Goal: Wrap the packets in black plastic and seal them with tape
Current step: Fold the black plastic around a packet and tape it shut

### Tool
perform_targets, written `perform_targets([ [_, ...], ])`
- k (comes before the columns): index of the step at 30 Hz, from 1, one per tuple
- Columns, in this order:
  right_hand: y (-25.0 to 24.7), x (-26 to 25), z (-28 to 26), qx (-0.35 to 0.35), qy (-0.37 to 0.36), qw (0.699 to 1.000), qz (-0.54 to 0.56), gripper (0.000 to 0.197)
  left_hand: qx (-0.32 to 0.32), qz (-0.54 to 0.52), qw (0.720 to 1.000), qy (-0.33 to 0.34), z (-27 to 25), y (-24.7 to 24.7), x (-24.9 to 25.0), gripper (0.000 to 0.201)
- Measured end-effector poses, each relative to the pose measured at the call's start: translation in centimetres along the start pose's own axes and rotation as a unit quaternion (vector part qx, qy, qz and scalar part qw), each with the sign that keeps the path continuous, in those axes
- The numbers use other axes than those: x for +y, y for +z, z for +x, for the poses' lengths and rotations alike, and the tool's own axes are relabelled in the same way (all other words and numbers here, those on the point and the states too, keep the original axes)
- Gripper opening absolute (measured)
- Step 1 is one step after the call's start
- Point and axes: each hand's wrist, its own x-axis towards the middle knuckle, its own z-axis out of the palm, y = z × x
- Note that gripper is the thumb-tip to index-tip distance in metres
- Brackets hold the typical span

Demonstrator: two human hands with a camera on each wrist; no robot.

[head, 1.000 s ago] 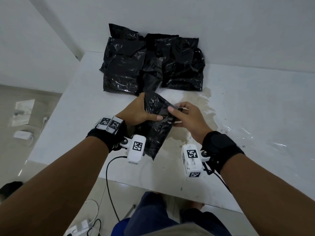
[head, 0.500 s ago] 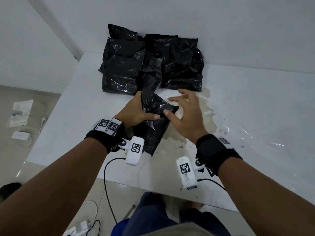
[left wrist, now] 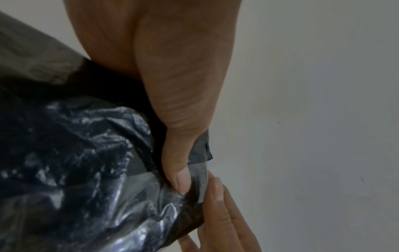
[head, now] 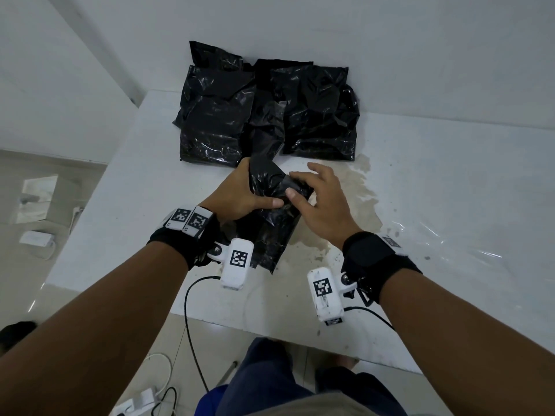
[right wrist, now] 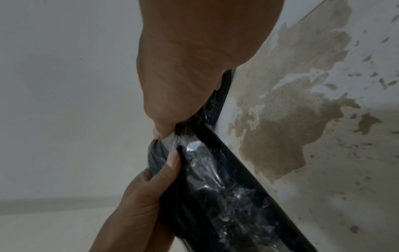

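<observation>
A black-plastic-wrapped packet [head: 274,223] is held over the white table [head: 435,181], near its front. My left hand [head: 240,196] grips the packet's left side, thumb on top. My right hand [head: 318,199] rests thumb and forefinger on its upper right part, with the other fingers spread. A strip of clear tape [left wrist: 140,177] crosses the folded end; the left thumb [left wrist: 177,179] presses on it. In the right wrist view the right thumb [right wrist: 159,127] pushes down on the taped end [right wrist: 194,148]. A pile of wrapped black packets [head: 264,115] lies against the back wall.
A brownish stain [head: 357,187] spreads on the table right of the packet, and clear film [head: 450,244] lies farther right. White boxes [head: 36,199] and cables [head: 192,325] are on the floor to the left. The table's front edge is close to my legs.
One second ago the right hand pinched the packet's end. It then lifted off with fingers spread, and now thumb and forefinger are back on the packet. The left hand kept its grip.
</observation>
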Motion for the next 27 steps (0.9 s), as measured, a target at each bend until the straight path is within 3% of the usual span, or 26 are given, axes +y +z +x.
perform_targets([
  [4,-0.5,0.0,0.6,-0.015,0.030,0.997,0.075,0.029,0.000,-0.007,1.000,-0.012,0.0,0.0,0.0,0.087],
  [14,-1.3,0.1,0.2,-0.059,0.077,0.989,0.108,0.013,0.003,0.004,1.000,0.002,0.1,-0.3,0.2,0.089],
  [18,-1.6,0.3,0.3,-0.009,0.081,0.988,0.134,0.052,0.000,0.007,1.000,0.007,0.1,-0.2,0.2,0.087],
  [20,-1.6,0.0,0.5,-0.005,0.059,0.989,0.134,0.049,-0.005,0.009,1.000,0.009,0.1,-0.2,0.3,0.086],
  [23,-1.5,-0.6,0.9,-0.055,0.048,0.989,0.132,0.029,-0.015,0.015,1.000,0.018,0.1,-0.1,0.4,0.084],
  [27,-1.7,-1.1,1.3,-0.117,0.071,0.980,0.147,0.022,-0.026,0.019,0.999,0.023,0.2,0.0,0.6,0.080],
])
